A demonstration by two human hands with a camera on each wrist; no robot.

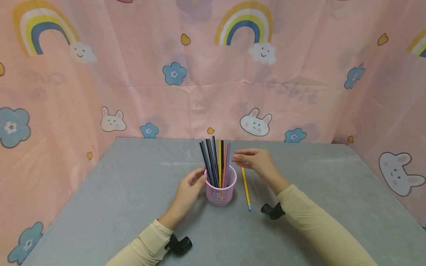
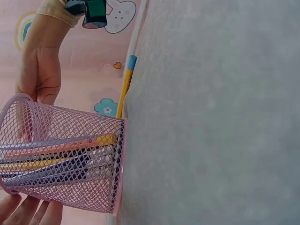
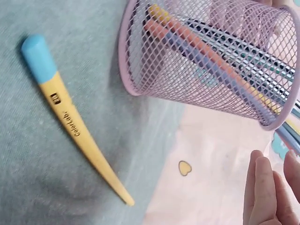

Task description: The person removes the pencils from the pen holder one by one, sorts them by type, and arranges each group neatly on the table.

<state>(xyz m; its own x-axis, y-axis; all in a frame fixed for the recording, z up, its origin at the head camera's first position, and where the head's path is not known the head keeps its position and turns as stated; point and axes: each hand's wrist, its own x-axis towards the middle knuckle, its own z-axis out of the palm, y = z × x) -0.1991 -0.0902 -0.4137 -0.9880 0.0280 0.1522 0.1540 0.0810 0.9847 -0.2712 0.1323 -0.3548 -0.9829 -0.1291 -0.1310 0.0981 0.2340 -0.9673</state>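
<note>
A pink mesh pencil cup [image 1: 212, 195] stands upright on the table, holding several pencils [image 1: 209, 159] in dark, yellow, orange and purple. My left hand [image 1: 187, 190] holds the cup at its left side near the rim, fingers behind and thumb toward the front. To the right of the pencil tops is my right hand [image 1: 261, 162], its fingers straight with nothing between them. Under that hand a yellow pencil [image 3: 80, 127] with a blue end lies on the table, right of the cup, its blue end toward me.
The grey table [image 1: 133, 207] is bordered at the back and sides by a pink cloth [image 1: 206, 99] with rainbows, rabbits and flowers. Black wrist cameras [image 1: 179, 245] sit at both sleeves, close above the tabletop.
</note>
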